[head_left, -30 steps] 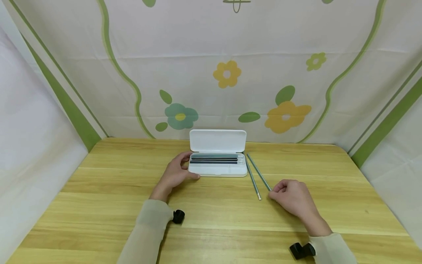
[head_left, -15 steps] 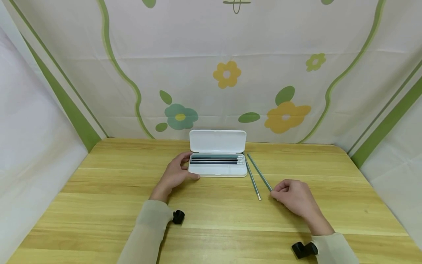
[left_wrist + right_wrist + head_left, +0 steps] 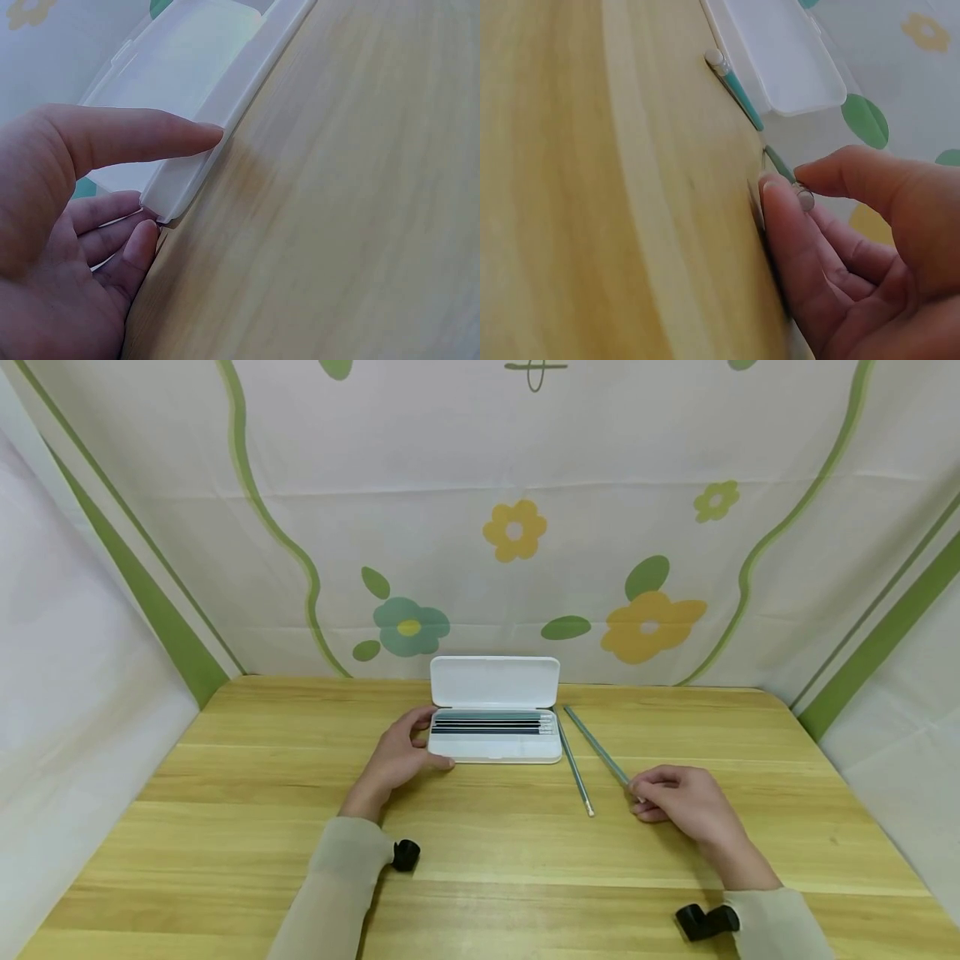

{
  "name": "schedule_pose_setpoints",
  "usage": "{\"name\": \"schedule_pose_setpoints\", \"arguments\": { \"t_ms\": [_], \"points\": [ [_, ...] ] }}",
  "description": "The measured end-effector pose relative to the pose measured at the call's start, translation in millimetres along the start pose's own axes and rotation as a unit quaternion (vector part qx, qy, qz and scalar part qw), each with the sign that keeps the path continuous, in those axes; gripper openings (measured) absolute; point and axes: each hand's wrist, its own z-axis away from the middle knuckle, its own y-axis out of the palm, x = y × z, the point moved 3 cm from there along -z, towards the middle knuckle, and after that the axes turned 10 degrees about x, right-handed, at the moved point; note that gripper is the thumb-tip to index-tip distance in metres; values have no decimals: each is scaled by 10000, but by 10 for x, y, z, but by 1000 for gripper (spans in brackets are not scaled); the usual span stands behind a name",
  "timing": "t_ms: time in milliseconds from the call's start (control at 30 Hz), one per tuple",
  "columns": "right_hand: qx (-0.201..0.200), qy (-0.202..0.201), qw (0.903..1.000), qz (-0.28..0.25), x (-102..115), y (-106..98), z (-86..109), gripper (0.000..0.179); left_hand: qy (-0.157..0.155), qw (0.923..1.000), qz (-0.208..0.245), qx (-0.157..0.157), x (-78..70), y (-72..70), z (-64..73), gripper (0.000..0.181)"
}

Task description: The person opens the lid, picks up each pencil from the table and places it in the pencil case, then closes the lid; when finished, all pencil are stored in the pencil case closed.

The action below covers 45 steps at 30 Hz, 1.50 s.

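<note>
A white pencil case (image 3: 495, 750) lies with its lid raised, and several dark and green pencils (image 3: 487, 724) lie in a row inside it. My left hand (image 3: 397, 756) grips the case's left end, the thumb on the front edge and the fingers round the side, as the left wrist view shows. My right hand (image 3: 686, 797) pinches a green pencil (image 3: 596, 746) by its eraser end; its other end points away toward the back of the table. Another green pencil (image 3: 575, 770) lies by the case's right side, its white eraser toward me.
The wooden table (image 3: 480, 877) ends at a flower-printed cloth (image 3: 360, 527) behind the case. White cloth panels (image 3: 75, 693) stand at both sides. A black wrist camera (image 3: 406, 855) sits on the left sleeve, another black camera (image 3: 705, 922) on the right.
My right hand has moved a little to the right with the pencil's eraser end, and its fingers have shifted on it. The left hand and the case have stayed put.
</note>
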Motion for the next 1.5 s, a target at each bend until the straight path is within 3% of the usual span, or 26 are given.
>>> {"name": "schedule_pose_setpoints", "arguments": {
  "t_ms": [267, 500, 767, 967, 1200, 1500],
  "points": [
    [129, -33, 9983, -563, -30, -36, -31, 36, -7, 10000, 29, -8, 6, -18, 10, 92],
    [-117, -93, 9965, -820, -14, -118, -40, 42, -10, 10000, 60, -47, 15, -29, 8, 92],
    [-625, -409, 9963, -417, 172, -220, -31, 47, 5, 10000, 55, 27, 23, -39, 15, 91],
    [-808, -702, 9940, 229, 452, -192, -87, 44, 45, 9999, 107, 86, 32, -31, 23, 90],
    [-580, -1077, 9888, 851, 772, -72, -299, 37, 60, 9999, 64, 50, 19, -19, 16, 90],
    [-242, -1359, 9829, 1216, 830, 124, -674, 24, 33, 9999, 80, 63, 3, 13, 15, 91]
  ]
}}
